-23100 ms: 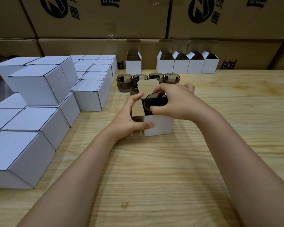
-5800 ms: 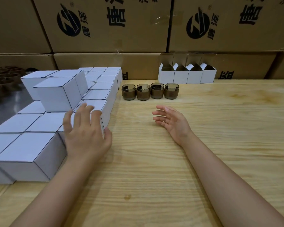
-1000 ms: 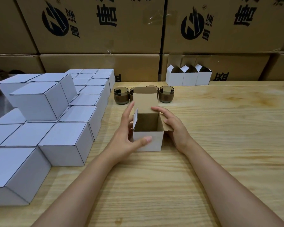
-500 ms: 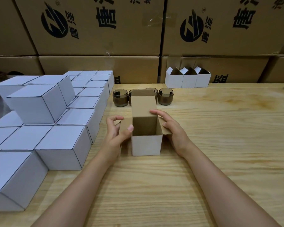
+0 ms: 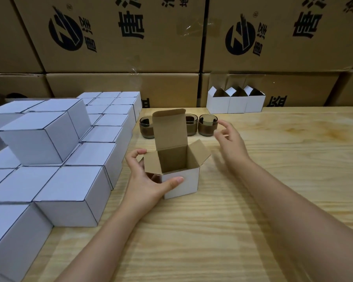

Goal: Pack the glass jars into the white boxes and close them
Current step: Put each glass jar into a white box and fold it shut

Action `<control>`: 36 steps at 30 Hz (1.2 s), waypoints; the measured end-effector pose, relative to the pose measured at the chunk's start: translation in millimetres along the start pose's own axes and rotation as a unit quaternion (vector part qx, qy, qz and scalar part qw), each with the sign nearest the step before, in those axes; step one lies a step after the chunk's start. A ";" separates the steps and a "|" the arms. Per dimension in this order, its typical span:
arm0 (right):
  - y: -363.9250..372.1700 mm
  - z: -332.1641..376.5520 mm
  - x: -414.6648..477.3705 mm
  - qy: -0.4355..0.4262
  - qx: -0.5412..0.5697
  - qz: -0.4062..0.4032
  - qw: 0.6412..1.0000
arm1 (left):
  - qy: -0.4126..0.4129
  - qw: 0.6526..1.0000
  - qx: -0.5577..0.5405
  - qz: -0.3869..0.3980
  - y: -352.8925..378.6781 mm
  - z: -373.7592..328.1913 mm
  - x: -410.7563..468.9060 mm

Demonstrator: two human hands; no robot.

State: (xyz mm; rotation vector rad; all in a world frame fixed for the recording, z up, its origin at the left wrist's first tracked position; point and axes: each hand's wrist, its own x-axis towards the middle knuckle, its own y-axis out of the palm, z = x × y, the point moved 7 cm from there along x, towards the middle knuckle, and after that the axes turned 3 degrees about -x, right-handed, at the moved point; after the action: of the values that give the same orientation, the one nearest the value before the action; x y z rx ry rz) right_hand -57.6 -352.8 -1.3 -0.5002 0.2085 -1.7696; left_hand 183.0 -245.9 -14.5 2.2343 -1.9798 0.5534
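Note:
An open white box (image 5: 181, 181) with a brown inside stands mid-table, its lid flap upright and both side flaps spread out. It is empty. My left hand (image 5: 146, 180) grips its left side, thumb on the front wall, fingers behind the left flap. My right hand (image 5: 229, 141) hovers in the air to the right of the box, fingers loosely spread, holding nothing, close to the rightmost smoky glass jar (image 5: 207, 125). The row of jars continues behind the lid, with another jar (image 5: 146, 127) at its left end.
Several closed white boxes (image 5: 69, 192) are stacked along the left of the wooden table (image 5: 273, 200). Three open white boxes (image 5: 235, 100) stand at the back by a wall of large brown cartons (image 5: 120, 37).
My right hand has let go of the box's right flap and moved up and back toward the jars. My left hand shifted its hold lower on the box's left side.

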 end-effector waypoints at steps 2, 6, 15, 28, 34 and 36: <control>6.7 -10.3 20.7 0.017 -0.172 0.031 0.984 | -0.016 1.000 0.003 -0.001 -0.1 0.1 0.1; 24.1 -9.9 45.3 0.017 -0.257 0.067 0.964 | 0.012 1.000 0.011 -0.002 -0.2 -3.7 -1.0; 12.6 5.4 47.6 -0.031 -0.208 -0.029 0.977 | -0.031 0.999 0.014 -0.004 -3.0 8.3 1.4; -23.1 8.8 -19.5 0.068 -0.015 -0.028 0.997 | 0.018 0.999 0.027 -0.012 -2.9 1.5 0.3; -56.1 68.8 -31.9 -0.006 0.009 -0.066 0.998 | 0.016 1.000 0.025 -0.008 -2.1 2.6 1.3; -60.0 96.2 -41.8 -0.055 0.025 -0.064 0.996 | 0.017 1.000 0.024 -0.009 -1.6 2.7 1.2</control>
State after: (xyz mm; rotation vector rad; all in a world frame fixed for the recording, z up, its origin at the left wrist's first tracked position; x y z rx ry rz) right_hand -60.6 -285.3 98.9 -0.5830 0.0554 -1.8620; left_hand 185.2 -247.7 -16.4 2.2528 -1.9496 0.6387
